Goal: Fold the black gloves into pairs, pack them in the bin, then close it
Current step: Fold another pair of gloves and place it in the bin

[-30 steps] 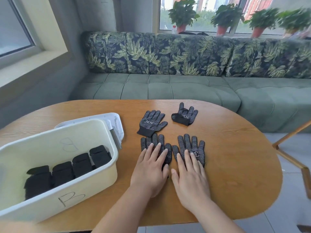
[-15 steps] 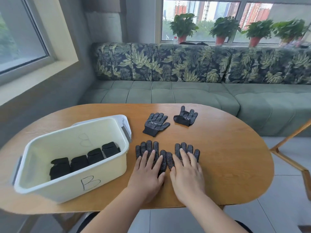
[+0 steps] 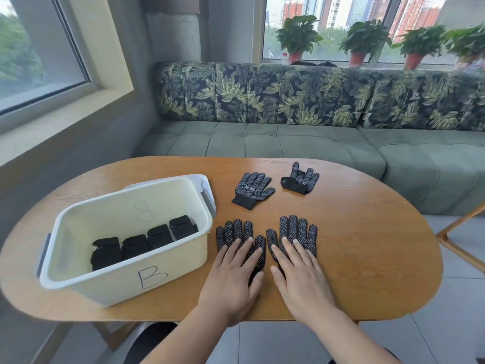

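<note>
Four folded pairs (image 3: pixel 143 245) sit in the bin (image 3: pixel 105 285), lower left (lid (image 3: pixel 207 190) off, behind it). Left hand (image 3: pixel 231 282) and right hand (image 3: pixel 301 282) press flat, fingers spread, on the near gloves (image 3: pixel 296 228), lower centre; far gloves (image 3: pixel 252 189) wait unfolded.

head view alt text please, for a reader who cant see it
A left hand and a right hand lie flat on two black dotted gloves, side by side on an oval wooden table. Left of them an open cream bin marked B holds four folded black glove bundles; two more gloves lie farther back.
</note>
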